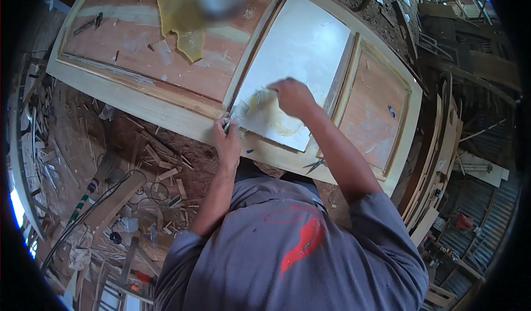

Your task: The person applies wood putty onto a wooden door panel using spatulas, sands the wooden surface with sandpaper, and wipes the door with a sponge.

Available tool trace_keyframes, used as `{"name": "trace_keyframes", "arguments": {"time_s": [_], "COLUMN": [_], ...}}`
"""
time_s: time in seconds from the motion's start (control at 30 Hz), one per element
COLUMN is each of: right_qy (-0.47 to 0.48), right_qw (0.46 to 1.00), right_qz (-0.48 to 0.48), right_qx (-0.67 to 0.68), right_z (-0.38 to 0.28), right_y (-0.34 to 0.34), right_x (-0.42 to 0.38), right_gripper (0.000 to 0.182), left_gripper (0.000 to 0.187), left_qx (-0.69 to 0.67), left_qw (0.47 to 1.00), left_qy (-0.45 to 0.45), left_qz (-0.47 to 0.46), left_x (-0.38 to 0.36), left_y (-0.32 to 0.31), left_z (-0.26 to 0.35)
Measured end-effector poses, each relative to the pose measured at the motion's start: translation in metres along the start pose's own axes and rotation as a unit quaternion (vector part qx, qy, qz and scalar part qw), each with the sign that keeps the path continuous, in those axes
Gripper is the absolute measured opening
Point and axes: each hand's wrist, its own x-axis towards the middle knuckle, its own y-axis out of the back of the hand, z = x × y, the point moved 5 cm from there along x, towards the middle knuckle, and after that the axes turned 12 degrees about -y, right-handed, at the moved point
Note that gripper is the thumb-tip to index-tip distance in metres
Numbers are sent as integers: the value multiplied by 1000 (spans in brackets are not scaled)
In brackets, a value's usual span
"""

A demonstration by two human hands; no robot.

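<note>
A white board [301, 51] lies across the wooden door panel [166, 117], with a smear of yellowish paste [271, 117] on its near half. My left hand [227, 144] is closed at the board's near left corner, gripping what looks like a putty knife [240, 110] with a pale, paste-coated blade. Over the paste, my right hand [294, 98] has its fingers curled together. Whatever they pinch, if anything, is blurred and too small to name.
Yellow sandpaper [181, 20] and a blurred pale container [221, 0] sit on the left panel. A dark tool [88, 24] lies farther left, and an open scissor-like tool [315, 166] rests at the near edge. Wood offcuts [166, 161] litter the floor; boards [437, 161] lean at right.
</note>
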Motion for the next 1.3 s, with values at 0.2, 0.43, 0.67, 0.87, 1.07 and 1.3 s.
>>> {"name": "trace_keyframes", "arguments": {"time_s": [0.2,0.43,0.67,0.87,1.07,1.3], "right_qy": [72,128,-66,-248,-287,-372], "right_qw": [992,967,968,570,533,773], "right_qz": [-84,-165,-154,-10,193,281], "right_qx": [-56,-144,187,783,772,429], "right_z": [-26,-26,39,145,298,416], "right_y": [-29,-40,-9,31,22,68], "right_x": [9,-63,-125,-207,-319,-362], "right_gripper": [29,24,22,31,37,36], "left_gripper": [25,26,30,30,24,18], "left_qx": [38,30,-5,-15,-34,3], "left_qw": [999,999,1000,995,999,1000], "left_qy": [-9,-7,9,90,4,-16], "left_qz": [1,25,20,37,36,-20], "left_x": [-2,-1,2,-4,-3,-48], "left_y": [6,-1,4,4,-31,-124], "left_z": [-4,7,-2,14,19,53]}}
